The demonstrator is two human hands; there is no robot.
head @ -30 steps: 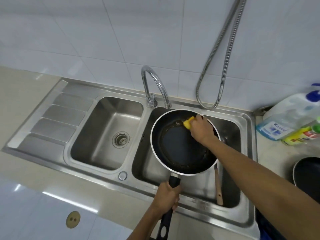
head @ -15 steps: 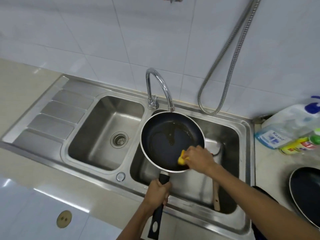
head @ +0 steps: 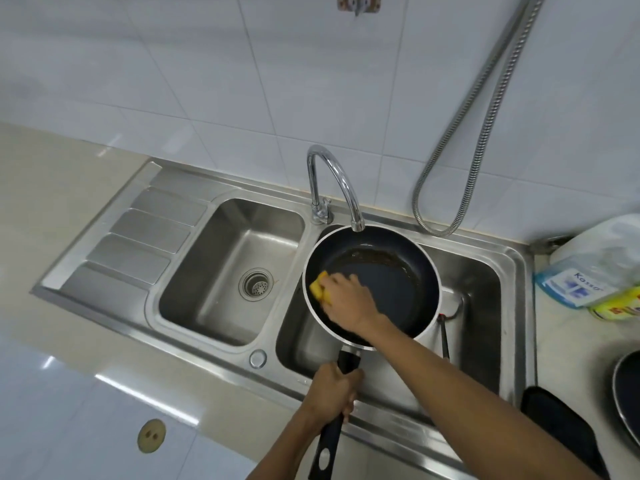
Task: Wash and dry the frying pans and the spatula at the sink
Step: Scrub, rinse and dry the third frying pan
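The round, dark nonstick pan [head: 398, 289] hangs over the right basin of the steel sink [head: 485, 271], with brown grease at its twelve o'clock. The left hand [head: 334, 393] clenches the smooth black handle [head: 348, 362]. The right hand [head: 349, 301] grips a soft yellow sponge [head: 319, 287] at nine o'clock. Likely risk: a wet handle twisting, dropping the pan against steel.

Viewpoint: camera on my head, close above the sink [head: 128, 251].
Direction: forward and steeply down, wall tiles [head: 173, 81] across the upper frame.
Framing: my left arm [head: 284, 452] and right arm [head: 485, 393] enter from the bottom edge.
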